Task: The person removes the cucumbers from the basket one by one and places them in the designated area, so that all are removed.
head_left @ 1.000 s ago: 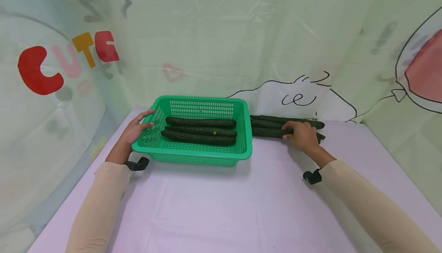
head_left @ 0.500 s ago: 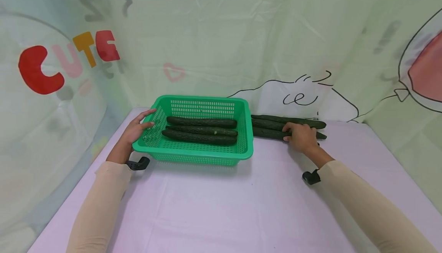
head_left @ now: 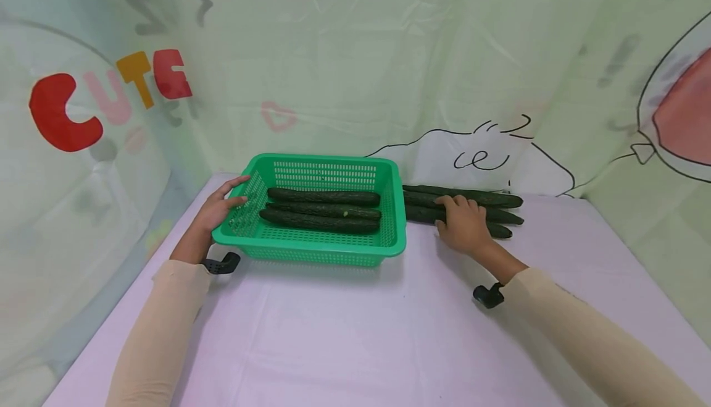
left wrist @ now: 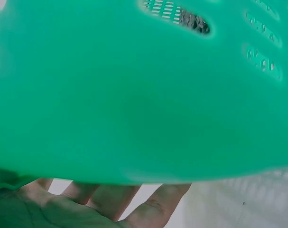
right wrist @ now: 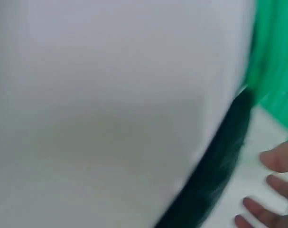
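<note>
Green basket (head_left: 316,249) is sitting near the tabletop's (head_left: 333,333) far-L corner, holding 3 cucumbers (head_left: 319,222): 2 are lying side by side, the 3rd nearer the back wall. Outside, 3 more cukes (head_left: 497,199) are lying along the far edge, between basket and far-R corner; the nearest one is angling its R end toward the near edge. Basket's R wall is hiding their L ends; R hand (head_left: 465,226) is covering part of the nearer two. In R wrist view (blurred), thumb and other fingers (right wrist: 279,159) are standing apart w/ a gap showing, just beside a cuke; can't tell if the palm is pressing it. L hand (head_left: 215,210) is resting on the basket's L rim, thumb and index spreading wide; L wrist view is mostly filling w/ green plastic. A black device (head_left: 222,264) is sitting at the L wrist, another (head_left: 489,296) at the R. Surface: pale lilac, w/ shadow falling under the basket. Room: printed backdrop (head_left: 344,86) is rising behind the far edge and at both sides, showing letters "CUTE" (head_left: 172,73) at L, a pink balloon (head_left: 686,110) at R.
</note>
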`<move>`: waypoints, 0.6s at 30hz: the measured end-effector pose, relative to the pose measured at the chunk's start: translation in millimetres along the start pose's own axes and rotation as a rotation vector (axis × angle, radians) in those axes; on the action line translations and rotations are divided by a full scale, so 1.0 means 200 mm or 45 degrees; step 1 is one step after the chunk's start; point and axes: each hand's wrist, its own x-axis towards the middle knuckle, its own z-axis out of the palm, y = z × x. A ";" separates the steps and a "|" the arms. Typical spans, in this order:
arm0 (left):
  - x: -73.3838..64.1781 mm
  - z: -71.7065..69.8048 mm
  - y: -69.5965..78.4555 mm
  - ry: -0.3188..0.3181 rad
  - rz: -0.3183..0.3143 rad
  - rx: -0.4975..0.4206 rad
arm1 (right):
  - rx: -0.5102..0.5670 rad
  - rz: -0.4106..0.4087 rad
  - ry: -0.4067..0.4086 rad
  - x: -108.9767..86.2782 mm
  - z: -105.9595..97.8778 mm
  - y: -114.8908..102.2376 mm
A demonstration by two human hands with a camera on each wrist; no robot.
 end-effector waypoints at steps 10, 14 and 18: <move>-0.03 0.00 0.02 0.009 0.030 0.031 | 0.488 -0.462 0.047 -0.02 -0.15 -0.51; -0.08 0.02 0.10 -0.018 -0.009 -0.008 | 0.532 -0.446 -0.370 -0.02 -0.15 -0.65; -0.10 0.03 0.12 -0.027 -0.016 -0.039 | 0.463 -0.407 -0.583 0.04 -0.12 -0.72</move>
